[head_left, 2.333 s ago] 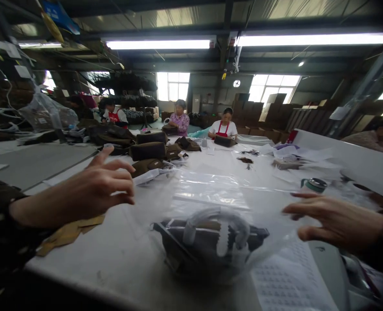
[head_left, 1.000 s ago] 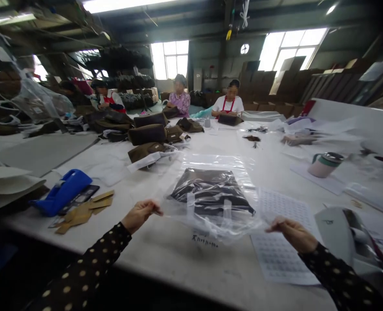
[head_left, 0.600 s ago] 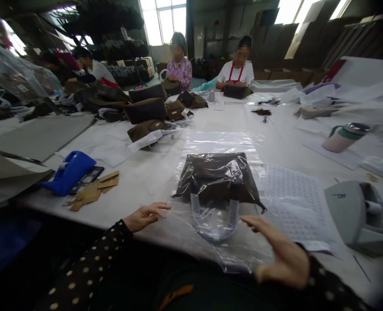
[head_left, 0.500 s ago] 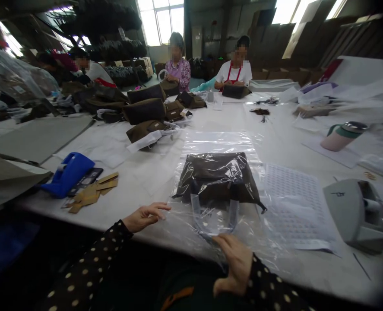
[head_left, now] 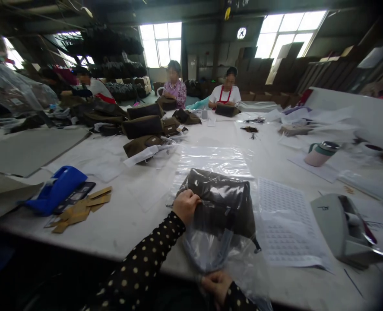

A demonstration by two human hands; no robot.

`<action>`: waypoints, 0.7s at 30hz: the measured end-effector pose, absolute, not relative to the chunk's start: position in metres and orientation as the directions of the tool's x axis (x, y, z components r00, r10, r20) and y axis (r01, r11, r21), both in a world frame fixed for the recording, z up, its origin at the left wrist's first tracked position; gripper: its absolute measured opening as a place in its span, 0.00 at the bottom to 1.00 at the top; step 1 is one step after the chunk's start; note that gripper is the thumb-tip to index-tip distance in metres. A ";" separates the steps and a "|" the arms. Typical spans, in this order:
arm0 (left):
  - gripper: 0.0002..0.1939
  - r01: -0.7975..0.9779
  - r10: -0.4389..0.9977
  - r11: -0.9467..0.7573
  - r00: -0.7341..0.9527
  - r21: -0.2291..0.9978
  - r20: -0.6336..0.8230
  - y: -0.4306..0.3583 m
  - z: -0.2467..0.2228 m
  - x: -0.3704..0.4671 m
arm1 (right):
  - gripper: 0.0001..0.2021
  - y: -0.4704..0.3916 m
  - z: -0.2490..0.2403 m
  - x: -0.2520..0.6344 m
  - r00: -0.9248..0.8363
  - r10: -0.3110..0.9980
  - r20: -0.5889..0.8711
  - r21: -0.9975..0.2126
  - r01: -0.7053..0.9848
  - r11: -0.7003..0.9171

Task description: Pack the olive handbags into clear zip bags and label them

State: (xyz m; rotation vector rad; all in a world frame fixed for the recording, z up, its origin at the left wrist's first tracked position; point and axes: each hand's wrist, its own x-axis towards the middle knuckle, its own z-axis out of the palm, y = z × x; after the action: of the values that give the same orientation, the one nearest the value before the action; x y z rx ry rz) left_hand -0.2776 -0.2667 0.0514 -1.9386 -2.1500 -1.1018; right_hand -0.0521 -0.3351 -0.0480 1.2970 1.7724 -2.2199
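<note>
A dark brown handbag (head_left: 226, 203) lies inside a clear plastic bag (head_left: 210, 160) on the table in front of me. Its wrapped handles (head_left: 222, 248) point toward the table's front edge. My left hand (head_left: 186, 206) is closed at the handbag's left side, gripping the clear plastic over it. Down at the front edge, my right hand (head_left: 215, 285) pinches the near end of the plastic below the handles. The tips of its fingers are partly hidden.
A sheet of printed labels (head_left: 291, 224) and a grey tape dispenser (head_left: 343, 229) lie to the right, a pink cup (head_left: 321, 155) behind them. At left are a blue tape dispenser (head_left: 58, 190) and brown card pieces (head_left: 81, 209). Several handbags (head_left: 142, 129) and two seated co-workers are beyond.
My left hand has moved right from the bare table onto the plastic over the handbag and closed. My right hand has gone from spread fingers to a pinch on the plastic's near end.
</note>
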 end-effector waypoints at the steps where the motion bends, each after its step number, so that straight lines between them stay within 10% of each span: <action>1: 0.10 0.880 0.841 -0.014 -0.246 0.474 0.483 -0.264 0.042 -0.270 | 0.25 -0.335 -0.050 -0.053 -0.648 0.437 -0.623 -0.782 0.496 -0.378; 8: 0.16 0.841 0.748 0.114 -0.423 0.529 0.511 -0.284 -0.002 -0.210 | 0.17 -0.329 -0.046 -0.051 -0.661 0.372 -0.652 -0.757 0.541 -0.366; 15: 0.27 0.843 0.728 0.097 -0.423 0.529 0.540 -0.284 -0.024 -0.188 | 0.22 -0.315 -0.012 0.004 -0.866 0.359 -0.349 -0.934 0.354 -0.054; 18: 0.27 0.865 0.700 0.047 -0.386 0.500 0.601 -0.283 -0.022 -0.191 | 0.22 -0.277 0.014 0.075 -0.755 0.550 -0.357 -0.934 0.271 -0.234; 21: 0.25 0.891 0.729 0.035 -0.333 0.454 0.598 -0.277 -0.021 -0.193 | 0.20 -0.217 0.046 0.165 -0.250 0.917 -0.310 -0.947 0.165 -0.275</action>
State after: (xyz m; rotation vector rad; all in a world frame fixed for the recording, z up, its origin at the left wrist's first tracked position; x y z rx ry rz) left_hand -0.1934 -0.2773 -0.0211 -1.6796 -2.1041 -1.1789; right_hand 0.1653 -0.2174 0.0459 2.0937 2.0459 -2.3900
